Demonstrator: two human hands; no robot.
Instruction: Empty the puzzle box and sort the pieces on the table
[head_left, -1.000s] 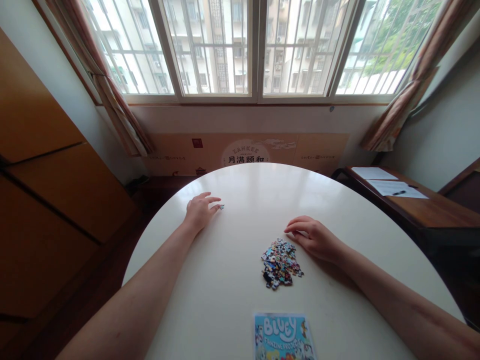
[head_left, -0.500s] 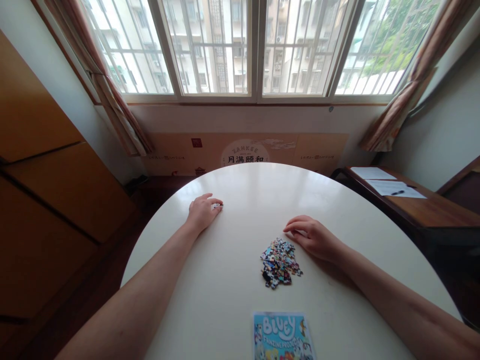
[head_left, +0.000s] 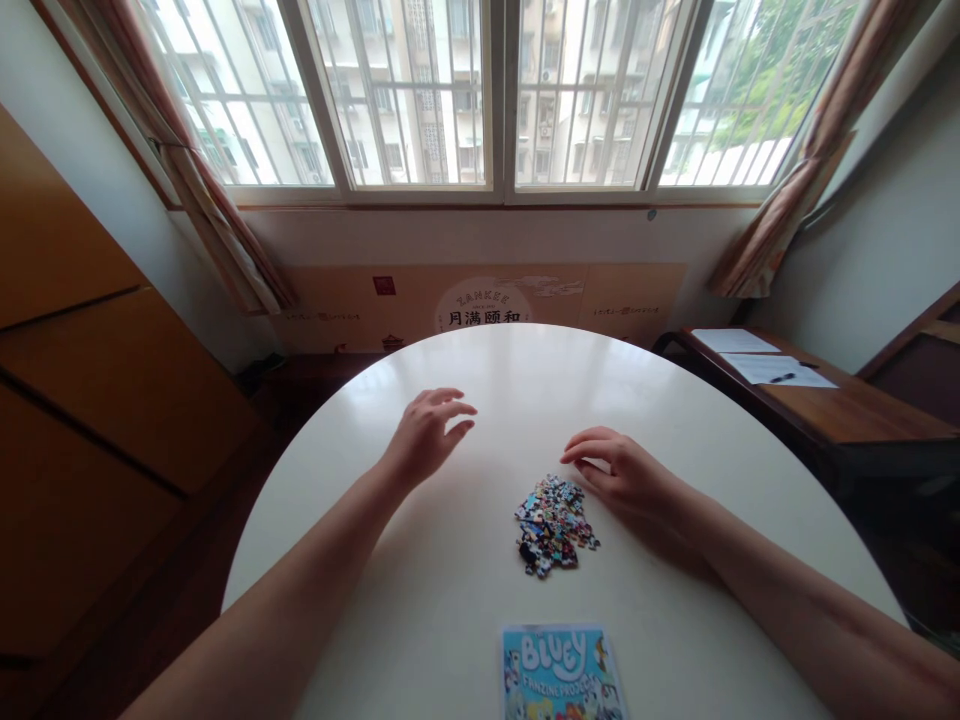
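My left hand (head_left: 431,435) hovers over the far left part of the white round table (head_left: 420,620). Its fingers are spread and nothing shows between them. A heap of small jigsaw puzzle pieces (head_left: 555,525) in many colours lies near the middle. Beside the heap's far right edge rests my right hand (head_left: 619,465), loosely bent, with a gap between thumb and fingers and no piece visible in it. Closer to me lies a blue picture card (head_left: 561,670) reading "Bluey Fanzine Project", cut off by the frame's bottom edge.
A brown wooden side table (head_left: 862,415) with sheets of paper (head_left: 776,370) and a dark pen stands to the right. Wooden cabinets (head_left: 90,400) are on the left. Beyond the table are a printed panel (head_left: 555,300) and barred windows.
My left hand has opened, risen and moved right; the small pieces seen at its fingertips before are no longer visible. My right hand stays by the heap. The view has shifted slightly.
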